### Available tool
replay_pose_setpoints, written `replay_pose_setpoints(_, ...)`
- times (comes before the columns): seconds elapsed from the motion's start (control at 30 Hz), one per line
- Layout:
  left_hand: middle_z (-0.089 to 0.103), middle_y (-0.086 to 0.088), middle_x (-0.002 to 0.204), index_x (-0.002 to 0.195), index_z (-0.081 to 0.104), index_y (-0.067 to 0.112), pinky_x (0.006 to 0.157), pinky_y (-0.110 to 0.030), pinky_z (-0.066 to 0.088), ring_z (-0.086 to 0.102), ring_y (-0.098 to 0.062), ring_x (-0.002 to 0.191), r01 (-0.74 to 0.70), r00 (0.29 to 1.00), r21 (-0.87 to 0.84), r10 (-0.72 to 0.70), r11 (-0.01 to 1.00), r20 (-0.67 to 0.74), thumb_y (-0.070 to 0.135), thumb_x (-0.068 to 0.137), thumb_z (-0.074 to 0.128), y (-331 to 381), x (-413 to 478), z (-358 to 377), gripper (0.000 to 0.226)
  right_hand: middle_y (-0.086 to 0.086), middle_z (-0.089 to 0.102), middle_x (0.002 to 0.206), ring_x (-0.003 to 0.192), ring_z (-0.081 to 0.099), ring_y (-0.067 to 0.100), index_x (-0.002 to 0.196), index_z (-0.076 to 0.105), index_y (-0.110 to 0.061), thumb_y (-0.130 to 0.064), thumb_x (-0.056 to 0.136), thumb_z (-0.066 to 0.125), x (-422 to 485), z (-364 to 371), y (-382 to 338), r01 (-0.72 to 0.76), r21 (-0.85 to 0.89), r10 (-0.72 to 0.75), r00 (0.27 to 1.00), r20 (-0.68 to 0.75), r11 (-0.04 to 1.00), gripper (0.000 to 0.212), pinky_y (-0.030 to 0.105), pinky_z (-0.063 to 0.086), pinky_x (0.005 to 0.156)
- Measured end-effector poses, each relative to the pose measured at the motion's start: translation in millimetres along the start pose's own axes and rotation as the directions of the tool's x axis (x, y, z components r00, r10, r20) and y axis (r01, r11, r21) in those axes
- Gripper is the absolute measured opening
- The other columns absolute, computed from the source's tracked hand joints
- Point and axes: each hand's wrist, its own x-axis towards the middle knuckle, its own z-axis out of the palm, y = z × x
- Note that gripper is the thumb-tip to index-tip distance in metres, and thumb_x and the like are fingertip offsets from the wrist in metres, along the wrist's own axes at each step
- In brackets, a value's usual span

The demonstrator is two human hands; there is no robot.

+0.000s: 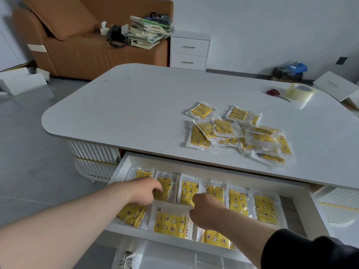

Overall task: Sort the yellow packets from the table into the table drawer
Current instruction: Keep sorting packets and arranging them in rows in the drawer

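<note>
Yellow packets [265, 206] lie in rows in open drawer [124, 167]. L hand [144, 191] over drawer's left end, fingers curled, can't tell if gripping. Front-mid packet [171, 224] sits btwn hands. R hand [206, 208] mid-drawer pinches its top-right corner. Loose pile [239, 133] on counter [136, 105] behind drawer's right half.

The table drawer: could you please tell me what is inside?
Rows of yellow packets, with the left hand and right hand among them; hands and tabletop hide the rest.
</note>
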Motion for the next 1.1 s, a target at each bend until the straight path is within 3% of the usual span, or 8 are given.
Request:
replay_pose_setpoints(0.1,0.048,-0.003,0.145,0.142,0.049,0.02,0.098,-0.03,0.048,0.052,-0.021,0.124,0.076,0.997,0.071,-0.077,0.995,0.008,-0.007,0.086,0.039,-11.5,-5.3,-4.2,0.063,0.001,0.051,0.135,0.123,0.05,0.023,0.136,0.047,-0.021,-0.026,0.094,0.049,-0.2,3.5,-8.2,0.192,-0.129,-0.206,0.973,-0.101,0.973,0.043,0.037,0.048,0.1)
replay_pose_setpoints(0.2,0.051,-0.001,0.141,0.14,0.05,0.022,0.098,-0.032,0.048,0.053,-0.02,0.12,0.116,0.989,0.122,-0.126,0.986,0.078,-0.005,0.086,0.039,-22.0,-12.9,-3.6,0.061,-0.003,0.041,0.152,0.138,0.041,0.023,0.148,0.034,-0.026,-0.026,0.094,0.048,0.3,7.9,-20.0,0.313,-0.132,-0.313,0.95,0.018,0.941,0.055,0.042,0.039,0.111)
replay_pose_setpoints(0.43,0.045,0.0,0.148,0.145,0.043,0.026,0.102,-0.032,0.046,0.048,-0.019,0.128,0.115,0.985,0.155,-0.133,0.981,0.108,-0.002,0.087,0.045,-25.9,-19.4,-4.4,0.065,0.004,0.052,0.141,0.127,0.052,0.026,0.143,0.04,-0.019,-0.022,0.094,0.046,5.0,8.1,-24.7,0.288,-0.253,-0.28,0.958,0.068,0.924,0.05,0.041,0.049,0.1)
replay_pose_setpoints(0.63,0.048,0.005,0.138,0.147,0.036,0.035,0.098,-0.036,0.049,0.051,-0.019,0.119,0.047,0.99,0.212,-0.075,0.976,0.124,0.025,0.076,0.078,-32.1,-13.3,5.0,0.083,0.009,0.052,0.134,0.122,0.053,0.031,0.141,0.038,-0.011,-0.028,0.094,0.052,9.8,19.2,-34.6,0.345,-0.396,-0.353,0.934,0.055,0.851,0.052,0.045,0.047,0.101)
replay_pose_setpoints(0.77,0.044,0.004,0.132,0.148,0.034,0.037,0.091,-0.03,0.05,0.05,-0.019,0.115,0.029,0.991,0.237,-0.058,0.971,0.117,0.017,0.08,0.074,-31.1,-10.1,11.6,0.082,0.011,0.053,0.127,0.117,0.053,0.031,0.135,0.042,-0.009,-0.027,0.092,0.053,9.9,19.8,-46.5,0.302,-0.431,-0.333,0.943,0.003,0.851,0.048,0.043,0.047,0.097)
replay_pose_setpoints(0.9,0.043,0.002,0.145,0.149,0.036,0.03,0.081,-0.024,0.049,0.052,-0.019,0.121,0.076,0.991,0.168,-0.092,0.983,0.095,-0.003,0.084,0.056,-36.7,-13.6,4.5,0.075,0.006,0.049,0.137,0.128,0.046,0.028,0.136,0.042,-0.016,-0.032,0.096,0.048,14.2,16.2,-63.8,0.334,-0.264,-0.367,0.926,-0.089,0.905,0.045,0.043,0.04,0.106)
replay_pose_setpoints(1.03,0.053,-0.002,0.093,0.108,0.059,0.013,0.058,-0.025,0.039,0.051,-0.016,0.076,0.096,0.99,0.248,-0.118,0.964,0.076,-0.007,0.084,0.047,-39.2,-17.9,-2.6,0.034,0.001,0.034,0.156,0.143,0.033,0.024,0.151,0.027,-0.024,-0.03,0.099,0.043,18.1,17.2,-86.1,0.439,-0.137,-0.439,0.898,0.029,0.888,0.054,0.044,0.029,0.116)
replay_pose_setpoints(1.1,0.055,-0.003,0.091,0.103,0.061,0.016,0.061,-0.026,0.041,0.051,-0.017,0.076,0.073,0.993,0.283,-0.097,0.956,0.069,-0.006,0.085,0.047,-39.2,-17.0,-4.2,0.032,0.006,0.045,0.149,0.13,0.047,0.029,0.147,0.032,-0.028,-0.025,0.098,0.041,24.4,20.0,-91.9,0.41,-0.075,-0.403,0.911,0.089,0.909,0.051,0.042,0.042,0.1)
